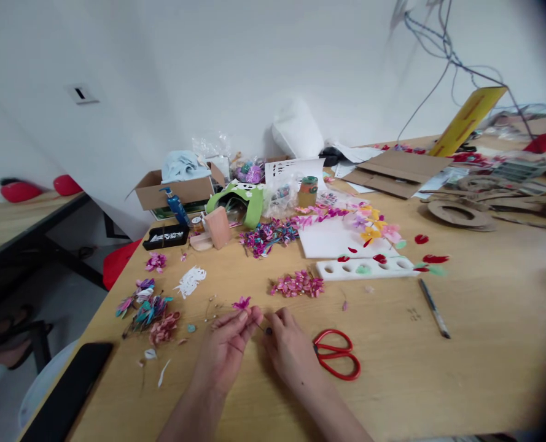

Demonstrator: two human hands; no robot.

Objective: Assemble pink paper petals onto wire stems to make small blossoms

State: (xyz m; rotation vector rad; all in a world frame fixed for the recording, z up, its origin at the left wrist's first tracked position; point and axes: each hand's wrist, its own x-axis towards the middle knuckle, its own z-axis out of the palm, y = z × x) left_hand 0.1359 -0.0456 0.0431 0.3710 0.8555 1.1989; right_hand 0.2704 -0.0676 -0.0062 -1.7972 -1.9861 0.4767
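Observation:
My left hand [234, 328] pinches a small magenta artificial flower [242, 303] between thumb and fingertips. Close beside it, my right hand [284, 341] has its fingers curled together; a thin, dark-tipped piece [268, 331] shows at them, too small to name. Red-handled scissors [341, 354] lie just right of my right hand. Beyond the hands is a bunch of pink flowers [299, 284]. White cut petals [191, 280] and a teal flower cluster [149, 312] lie to the left, with a dusty pink cluster [164, 328] next to them.
A white foam block with holes [369, 268] bears loose petals, and a brush-like tool [433, 308] lies right of it. At the back stand a cardboard box [150, 195], a blue pump bottle [177, 207] and a jar [308, 191]. A black phone-like slab [70, 393] lies at the left edge.

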